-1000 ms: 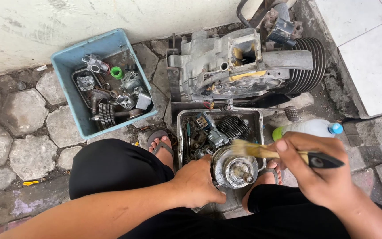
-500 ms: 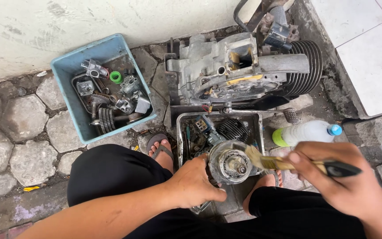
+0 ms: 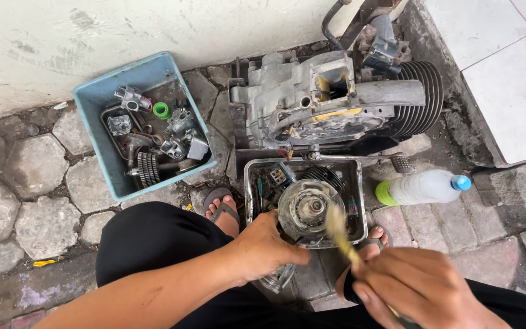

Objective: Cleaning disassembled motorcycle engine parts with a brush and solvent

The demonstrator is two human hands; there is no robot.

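Bare paving (image 3: 25, 195) lies open at left; engine block (image 3: 330, 100), metal tray (image 3: 354, 183) and bottle (image 3: 421, 187) crowd the front.

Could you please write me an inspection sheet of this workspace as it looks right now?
Surface: stone paving, grimy, beside a pale wall.
Job's things: round metal engine part gripped by the left hand over a metal tray; brush in the right hand, bristles at the part.
Clutter: blue tub of small engine parts; plastic bottle lying flat.
Grippers: both hands closed on their items.
Cables: black hose above the engine block.
Surroundings: white tiles at right.
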